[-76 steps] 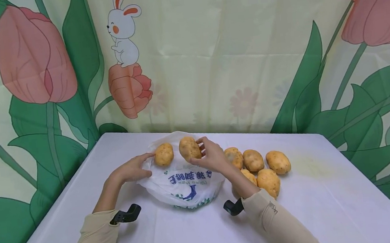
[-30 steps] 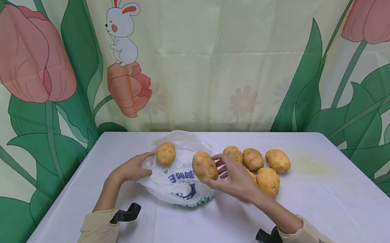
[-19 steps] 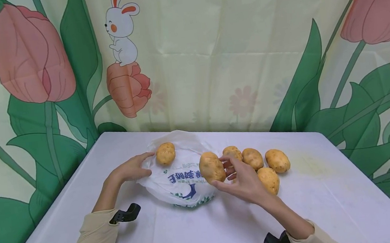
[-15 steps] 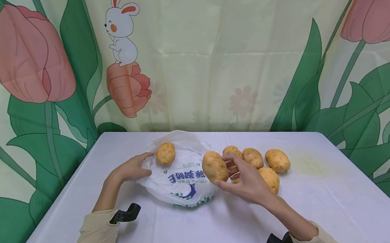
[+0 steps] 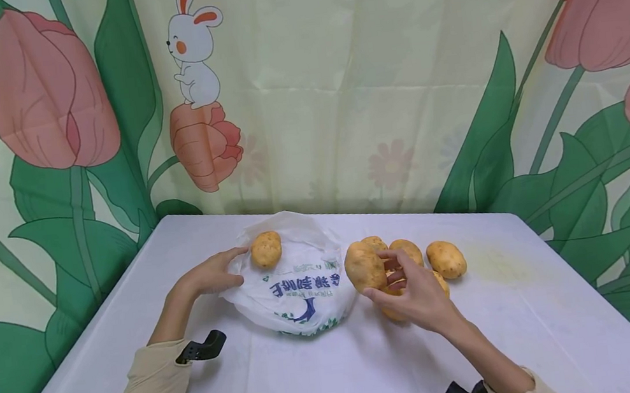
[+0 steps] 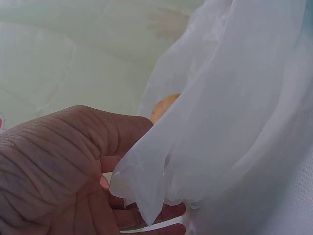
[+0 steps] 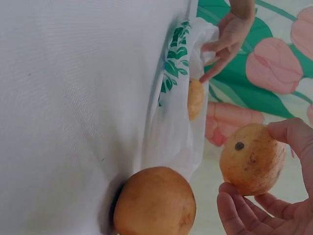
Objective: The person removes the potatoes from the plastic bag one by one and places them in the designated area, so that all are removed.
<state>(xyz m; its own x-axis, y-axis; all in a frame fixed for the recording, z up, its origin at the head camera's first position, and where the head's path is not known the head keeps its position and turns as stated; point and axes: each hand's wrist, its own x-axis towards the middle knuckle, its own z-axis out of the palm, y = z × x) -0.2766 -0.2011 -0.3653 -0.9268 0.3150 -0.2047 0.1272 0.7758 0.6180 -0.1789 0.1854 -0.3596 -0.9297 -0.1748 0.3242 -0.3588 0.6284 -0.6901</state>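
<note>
My right hand (image 5: 420, 294) grips a potato (image 5: 364, 265) between thumb and fingers, raised just right of the white plastic bag (image 5: 298, 307). In the right wrist view a dark spot marks that potato (image 7: 253, 159). My left hand (image 5: 214, 274) pinches the bag's left edge; the left wrist view has the thin plastic (image 6: 220, 127) between thumb and fingers. Another potato (image 5: 265, 250) lies at the bag's upper left, by the left fingertips, and the plastic partly covers it in the left wrist view.
Several loose potatoes (image 5: 446, 260) lie on the white-covered table (image 5: 323, 381) to the right of the bag, some hidden behind the right hand. A curtain (image 5: 333, 92) printed with tulips and a rabbit hangs behind the table.
My right hand has carried its potato from above the bag rightward and a little nearer, to in front of the loose potatoes. The left hand has stayed at the bag's edge.
</note>
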